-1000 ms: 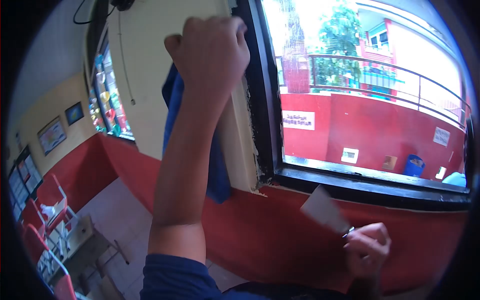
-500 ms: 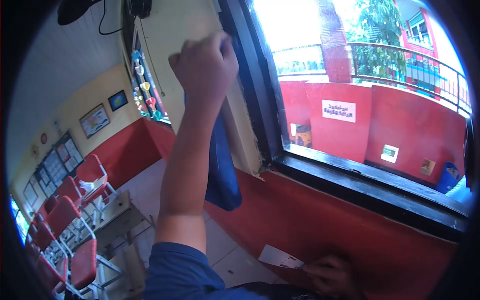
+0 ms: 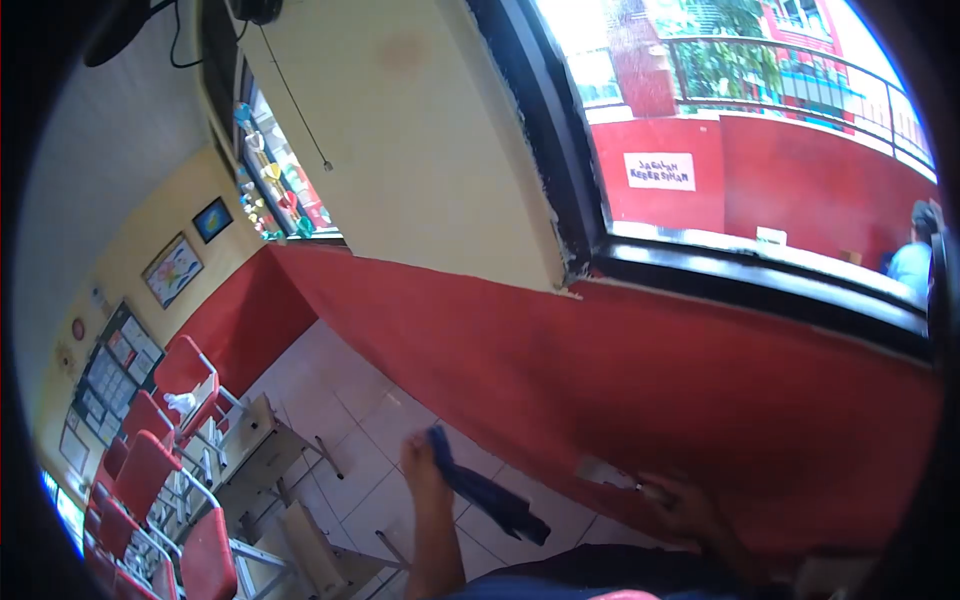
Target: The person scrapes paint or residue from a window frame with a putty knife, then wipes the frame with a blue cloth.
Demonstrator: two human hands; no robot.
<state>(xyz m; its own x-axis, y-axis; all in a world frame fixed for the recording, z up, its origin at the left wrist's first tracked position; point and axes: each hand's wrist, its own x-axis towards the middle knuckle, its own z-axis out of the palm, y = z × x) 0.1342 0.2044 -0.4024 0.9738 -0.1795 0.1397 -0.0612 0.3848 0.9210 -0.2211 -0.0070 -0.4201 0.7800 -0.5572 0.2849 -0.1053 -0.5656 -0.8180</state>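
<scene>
Low in front of me, my left hand is closed on a dark blue cloth, which trails to the right over the tiled floor in this view. My right hand is at the lower right, beside the red lower wall. Its fingers wrap round a scraper with a flat, pale blade pointing left. Above both hands is the black window frame, with rough, chipped edges where it meets the cream wall.
Red chairs and wooden desks stand to the left on the pale tiled floor. A pull cord hangs by the far window. Outside the glass are a sign, a railing and a person.
My left hand has come down from beside the window frame, bringing the blue cloth with it. The scraper in my right hand has shifted slightly up and right in view. The camera view has turned.
</scene>
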